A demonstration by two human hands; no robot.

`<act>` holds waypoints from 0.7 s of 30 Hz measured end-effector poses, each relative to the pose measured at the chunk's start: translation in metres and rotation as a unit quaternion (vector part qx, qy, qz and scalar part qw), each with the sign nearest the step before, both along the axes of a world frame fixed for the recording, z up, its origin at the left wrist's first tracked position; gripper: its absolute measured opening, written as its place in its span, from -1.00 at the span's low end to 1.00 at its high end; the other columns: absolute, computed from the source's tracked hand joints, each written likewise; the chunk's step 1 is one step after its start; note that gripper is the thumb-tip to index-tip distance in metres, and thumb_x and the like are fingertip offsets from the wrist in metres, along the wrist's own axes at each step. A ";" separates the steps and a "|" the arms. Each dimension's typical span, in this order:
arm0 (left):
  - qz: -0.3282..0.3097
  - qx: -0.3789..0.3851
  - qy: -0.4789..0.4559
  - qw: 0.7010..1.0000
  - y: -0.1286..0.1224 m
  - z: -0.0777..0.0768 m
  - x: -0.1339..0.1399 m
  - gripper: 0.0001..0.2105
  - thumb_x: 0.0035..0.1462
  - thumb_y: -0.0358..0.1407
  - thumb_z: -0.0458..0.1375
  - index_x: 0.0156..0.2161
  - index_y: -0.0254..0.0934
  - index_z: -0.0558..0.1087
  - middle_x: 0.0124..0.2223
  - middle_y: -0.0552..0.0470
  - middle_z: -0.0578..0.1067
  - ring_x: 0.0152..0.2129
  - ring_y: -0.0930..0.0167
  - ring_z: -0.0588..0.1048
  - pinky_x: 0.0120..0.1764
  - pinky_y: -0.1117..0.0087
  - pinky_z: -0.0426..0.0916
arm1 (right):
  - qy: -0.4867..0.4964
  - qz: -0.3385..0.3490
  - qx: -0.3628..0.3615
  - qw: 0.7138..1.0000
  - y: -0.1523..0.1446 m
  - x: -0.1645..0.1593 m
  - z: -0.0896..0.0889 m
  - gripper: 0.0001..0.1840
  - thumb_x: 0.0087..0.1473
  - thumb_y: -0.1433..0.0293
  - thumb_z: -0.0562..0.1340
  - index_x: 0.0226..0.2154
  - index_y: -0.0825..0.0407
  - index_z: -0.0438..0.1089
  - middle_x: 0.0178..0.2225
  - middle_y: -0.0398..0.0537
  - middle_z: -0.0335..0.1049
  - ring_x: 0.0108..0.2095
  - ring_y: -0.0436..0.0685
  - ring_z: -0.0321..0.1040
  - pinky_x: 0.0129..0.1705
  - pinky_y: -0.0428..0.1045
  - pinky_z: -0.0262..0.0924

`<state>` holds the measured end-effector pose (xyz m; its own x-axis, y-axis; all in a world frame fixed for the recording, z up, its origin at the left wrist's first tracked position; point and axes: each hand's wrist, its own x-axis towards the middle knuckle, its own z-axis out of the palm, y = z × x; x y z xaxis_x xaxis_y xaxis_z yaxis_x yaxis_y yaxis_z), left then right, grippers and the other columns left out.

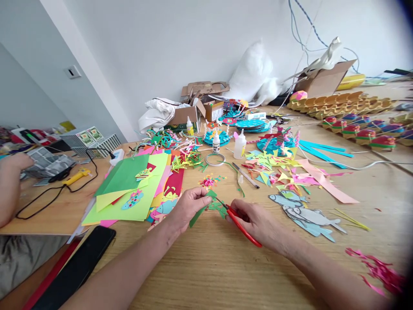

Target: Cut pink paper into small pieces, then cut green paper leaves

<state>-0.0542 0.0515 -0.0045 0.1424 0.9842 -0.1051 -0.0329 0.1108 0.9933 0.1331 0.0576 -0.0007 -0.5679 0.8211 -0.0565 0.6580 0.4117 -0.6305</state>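
Between thumb and fingers, my left hand [194, 204] pinches a piece of green paper [197, 218]. Red-handled scissors [244, 229] are in my right hand [253, 217], their blades pointing left and meeting the paper near my left fingertips. Green paper scraps [220, 209] lie on the table just under the blades. Beyond them is a little heap of pink and orange paper bits [209, 181]. Fish cutouts in blue and grey [309, 215] rest to the right of my right hand. Left of my left hand, more paper fish [166, 208] lie beside the coloured sheets.
Coloured paper sheets [124, 176] are stacked at left, near a black phone [80, 262] and a yellow glue gun [77, 176]. Glue bottles [239, 145], a tape roll [215, 159] and a craft knife [245, 175] stand or lie ahead. Another person's arm [11, 185] shows at far left.
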 end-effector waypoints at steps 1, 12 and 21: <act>-0.003 -0.001 0.001 1.000 0.000 -0.001 0.000 -0.86 -0.12 -0.30 0.17 -0.52 -0.35 0.34 -0.55 0.14 0.31 -0.58 0.56 0.23 -0.44 0.52 0.12 | -0.001 -0.001 -0.002 1.000 0.000 0.000 0.000 -0.70 0.06 0.21 -0.05 -0.52 0.04 0.20 -0.60 -0.15 0.23 -0.60 -0.01 0.08 -0.58 -0.10 -0.09; -0.013 -0.023 0.020 0.999 -0.003 0.000 0.006 -0.84 -0.15 -0.27 0.17 -0.52 -0.36 0.34 -0.61 0.16 0.28 -0.63 0.57 0.20 -0.49 0.52 0.06 | 0.011 0.001 -0.002 1.000 0.002 -0.001 -0.006 -0.70 0.07 0.20 -0.05 -0.51 0.04 0.19 -0.61 -0.16 0.23 -0.60 -0.02 0.08 -0.58 -0.11 -0.09; -0.027 -0.032 0.020 0.999 -0.002 0.001 0.003 -0.83 -0.15 -0.27 0.17 -0.55 -0.35 0.31 -0.61 0.16 0.27 -0.62 0.56 0.21 -0.48 0.51 0.08 | 0.024 0.003 0.013 1.000 0.004 -0.001 -0.010 -0.68 0.04 0.19 -0.02 -0.57 0.03 0.21 -0.67 -0.20 0.17 -0.64 -0.04 0.01 -0.62 -0.12 -0.14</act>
<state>-0.0508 0.0491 -0.0038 0.1890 0.9666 -0.1733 0.0150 0.1736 0.9847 0.1320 0.0616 -0.0108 -0.5741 0.8187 -0.0079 0.6249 0.4319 -0.6504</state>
